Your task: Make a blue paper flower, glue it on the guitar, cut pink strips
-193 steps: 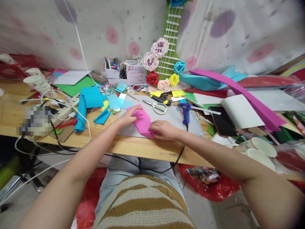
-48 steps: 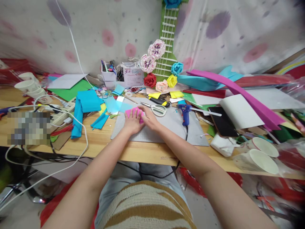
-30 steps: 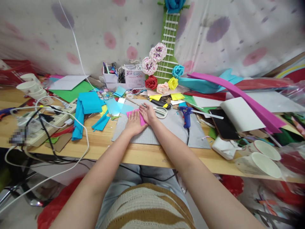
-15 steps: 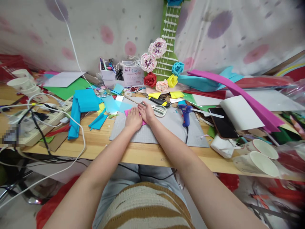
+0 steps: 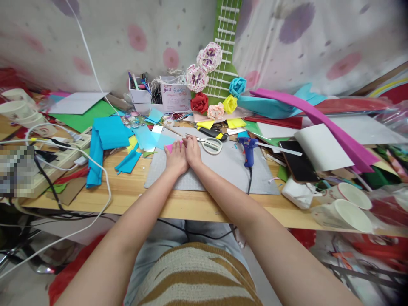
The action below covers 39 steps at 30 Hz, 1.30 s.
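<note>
A small piece of bright pink paper (image 5: pixel 172 147) lies on the grey cutting mat (image 5: pixel 223 174), mostly hidden under my hands. My left hand (image 5: pixel 177 160) rests flat on it, palm down, fingers stretched forward. Pressed against its right side is my right hand (image 5: pixel 193 152), fingers extended and close together over the paper's right part. White-handled scissors (image 5: pixel 213 145) lie just right of my right hand. Behind them is a black and yellow utility knife (image 5: pixel 216 134). A blue hot glue gun (image 5: pixel 248 152) sits farther right on the mat.
Blue crepe paper (image 5: pixel 111 134) and a power strip (image 5: pixel 57 165) with white cables are at left. Paper flowers (image 5: pixel 199 103) and a pen box (image 5: pixel 140 94) stand behind. Right of the mat are a phone (image 5: pixel 298 163), a white box (image 5: pixel 298 193) and paper cups (image 5: pixel 350 215).
My right hand has shifted slightly left, closer against my left hand. Less pink paper shows, now only near the left fingertips. The whole view has shifted a little.
</note>
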Each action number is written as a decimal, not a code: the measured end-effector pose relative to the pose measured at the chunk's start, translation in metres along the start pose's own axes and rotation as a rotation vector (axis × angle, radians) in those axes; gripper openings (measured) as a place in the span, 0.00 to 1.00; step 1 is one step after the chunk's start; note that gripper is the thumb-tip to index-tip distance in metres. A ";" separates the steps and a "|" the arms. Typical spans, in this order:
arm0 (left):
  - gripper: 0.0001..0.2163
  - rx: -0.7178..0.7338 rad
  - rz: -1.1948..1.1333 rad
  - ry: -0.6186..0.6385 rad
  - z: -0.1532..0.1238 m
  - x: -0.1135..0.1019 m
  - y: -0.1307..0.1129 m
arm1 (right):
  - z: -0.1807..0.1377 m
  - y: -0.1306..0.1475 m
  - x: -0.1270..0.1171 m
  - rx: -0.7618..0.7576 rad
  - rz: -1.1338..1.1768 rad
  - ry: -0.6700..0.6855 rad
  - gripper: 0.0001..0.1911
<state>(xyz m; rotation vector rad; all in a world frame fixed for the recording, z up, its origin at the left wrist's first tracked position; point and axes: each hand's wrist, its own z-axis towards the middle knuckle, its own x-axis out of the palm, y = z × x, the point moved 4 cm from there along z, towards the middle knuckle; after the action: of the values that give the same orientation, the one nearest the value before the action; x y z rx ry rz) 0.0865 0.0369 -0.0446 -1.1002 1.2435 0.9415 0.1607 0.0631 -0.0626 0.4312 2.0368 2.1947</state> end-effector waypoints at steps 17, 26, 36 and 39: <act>0.29 -0.008 -0.161 -0.056 0.001 0.001 0.003 | -0.001 0.005 -0.008 0.107 0.301 -0.135 0.07; 0.18 -0.524 -1.372 -0.428 -0.014 -0.027 0.066 | -0.002 0.006 -0.008 0.154 0.283 -0.142 0.06; 0.07 -0.511 -1.413 0.096 -0.015 -0.028 0.058 | 0.004 0.000 -0.011 0.237 0.524 -0.158 0.07; 0.07 -0.471 -1.152 0.067 -0.010 -0.026 0.056 | 0.004 0.001 -0.012 0.254 0.563 -0.149 0.08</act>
<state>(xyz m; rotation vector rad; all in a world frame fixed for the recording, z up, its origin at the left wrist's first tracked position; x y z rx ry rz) 0.0275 0.0407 -0.0250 -1.9012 0.2520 0.2757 0.1729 0.0636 -0.0632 1.2940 2.3246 2.0671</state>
